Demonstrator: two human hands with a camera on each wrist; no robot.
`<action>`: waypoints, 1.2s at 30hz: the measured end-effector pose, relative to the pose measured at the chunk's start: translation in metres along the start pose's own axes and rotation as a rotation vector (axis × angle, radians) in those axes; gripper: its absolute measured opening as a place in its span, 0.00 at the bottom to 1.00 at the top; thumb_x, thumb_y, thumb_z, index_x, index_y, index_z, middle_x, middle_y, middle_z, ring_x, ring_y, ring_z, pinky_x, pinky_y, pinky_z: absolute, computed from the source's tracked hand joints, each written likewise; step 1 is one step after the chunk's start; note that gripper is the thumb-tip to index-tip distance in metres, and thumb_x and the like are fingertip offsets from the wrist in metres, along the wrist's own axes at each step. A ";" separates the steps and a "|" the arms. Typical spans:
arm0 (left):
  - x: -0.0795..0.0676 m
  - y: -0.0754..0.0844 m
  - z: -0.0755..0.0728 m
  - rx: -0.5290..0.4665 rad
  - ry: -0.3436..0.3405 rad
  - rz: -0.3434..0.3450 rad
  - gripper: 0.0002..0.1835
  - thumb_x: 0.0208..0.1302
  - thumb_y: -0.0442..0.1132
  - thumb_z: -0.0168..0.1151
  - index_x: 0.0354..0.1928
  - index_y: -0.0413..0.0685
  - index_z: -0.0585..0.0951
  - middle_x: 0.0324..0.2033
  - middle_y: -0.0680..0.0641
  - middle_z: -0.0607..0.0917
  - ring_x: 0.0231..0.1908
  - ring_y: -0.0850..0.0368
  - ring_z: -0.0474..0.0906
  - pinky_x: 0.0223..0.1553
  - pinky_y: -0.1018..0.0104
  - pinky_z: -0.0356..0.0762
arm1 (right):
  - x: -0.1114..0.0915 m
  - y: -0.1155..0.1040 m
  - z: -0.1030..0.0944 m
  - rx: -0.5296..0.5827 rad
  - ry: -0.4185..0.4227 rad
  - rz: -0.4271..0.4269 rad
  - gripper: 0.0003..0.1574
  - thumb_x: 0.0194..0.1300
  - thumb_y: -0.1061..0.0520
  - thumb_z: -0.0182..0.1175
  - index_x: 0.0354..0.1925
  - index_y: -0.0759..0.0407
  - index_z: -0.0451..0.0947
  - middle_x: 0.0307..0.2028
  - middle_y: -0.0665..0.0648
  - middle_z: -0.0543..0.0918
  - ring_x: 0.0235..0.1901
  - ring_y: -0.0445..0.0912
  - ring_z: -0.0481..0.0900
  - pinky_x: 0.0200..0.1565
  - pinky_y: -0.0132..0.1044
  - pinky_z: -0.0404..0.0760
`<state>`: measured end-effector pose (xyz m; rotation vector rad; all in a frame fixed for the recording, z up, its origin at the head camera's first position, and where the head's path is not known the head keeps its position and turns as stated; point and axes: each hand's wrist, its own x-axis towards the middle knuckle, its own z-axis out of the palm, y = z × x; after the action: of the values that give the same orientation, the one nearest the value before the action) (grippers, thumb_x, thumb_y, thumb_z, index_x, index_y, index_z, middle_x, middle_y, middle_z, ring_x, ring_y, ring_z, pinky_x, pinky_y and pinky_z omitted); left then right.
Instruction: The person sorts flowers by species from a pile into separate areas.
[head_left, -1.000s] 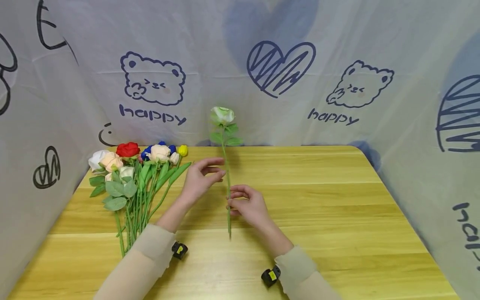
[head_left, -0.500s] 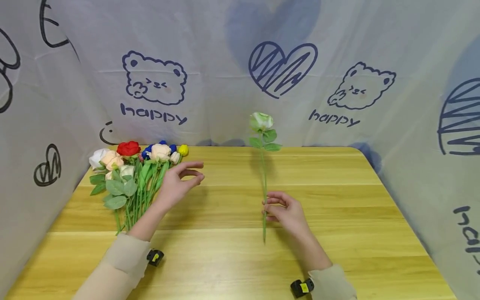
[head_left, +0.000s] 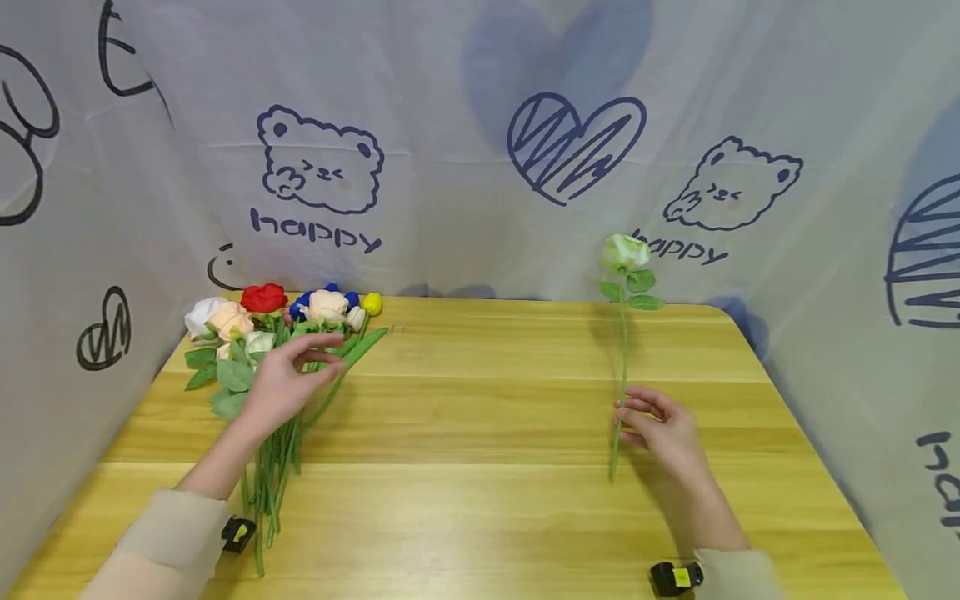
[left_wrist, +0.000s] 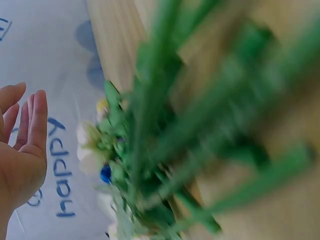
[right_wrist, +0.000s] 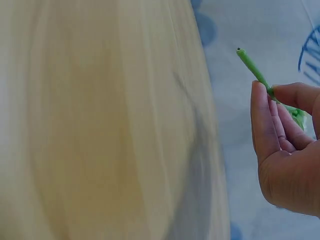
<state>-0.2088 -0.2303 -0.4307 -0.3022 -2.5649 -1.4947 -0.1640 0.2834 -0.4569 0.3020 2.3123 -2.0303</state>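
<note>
My right hand [head_left: 667, 433] pinches the stem of a pale green-white artificial rose [head_left: 626, 252] between thumb and fingers, low on the stem. The rose stands roughly upright over the table's right half, its bloom in front of the back curtain. In the right wrist view the cut end of the green stem [right_wrist: 250, 65] pokes out past the thumb and fingertip. My left hand [head_left: 288, 379] is above the bunch of artificial flowers [head_left: 327, 306] at the left, fingers loosely bent and holding nothing. The left wrist view shows that hand apart from the blurred green stems [left_wrist: 200, 130].
The bunch has red [head_left: 264, 297], white, peach, blue and yellow blooms at the back, stems towards the front. A wooden table [head_left: 480, 417] lies beneath, with a printed curtain [head_left: 450, 192] behind it and at both sides. Each wrist wears a small black camera [head_left: 238, 533].
My right hand has carried the rose from mid-table to the right. My left hand has moved left, from beside the rose's stem to over the bunch.
</note>
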 end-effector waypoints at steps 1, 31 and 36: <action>-0.001 -0.003 -0.004 0.016 -0.005 0.002 0.23 0.70 0.36 0.71 0.65 0.44 0.82 0.57 0.38 0.85 0.44 0.75 0.80 0.37 0.75 0.83 | 0.000 0.001 -0.007 0.007 0.012 -0.001 0.31 0.74 0.64 0.62 0.70 0.73 0.67 0.44 0.46 0.85 0.44 0.41 0.88 0.46 0.35 0.88; 0.001 -0.055 -0.047 0.264 -0.320 -0.104 0.28 0.65 0.41 0.76 0.62 0.35 0.80 0.52 0.37 0.86 0.49 0.45 0.85 0.46 0.66 0.86 | 0.009 0.042 -0.147 -0.386 0.073 0.050 0.35 0.75 0.59 0.63 0.70 0.79 0.67 0.39 0.37 0.86 0.34 0.33 0.86 0.38 0.35 0.89; 0.000 -0.056 -0.046 0.273 -0.334 -0.105 0.28 0.64 0.41 0.76 0.61 0.34 0.81 0.50 0.39 0.87 0.48 0.46 0.85 0.44 0.67 0.85 | 0.012 0.042 -0.150 -0.523 0.104 -0.034 0.31 0.73 0.60 0.65 0.66 0.78 0.73 0.45 0.60 0.89 0.31 0.33 0.86 0.35 0.34 0.88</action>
<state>-0.2218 -0.2973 -0.4551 -0.4163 -3.0478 -1.1860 -0.1545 0.4374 -0.4792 0.3424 2.8079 -1.3686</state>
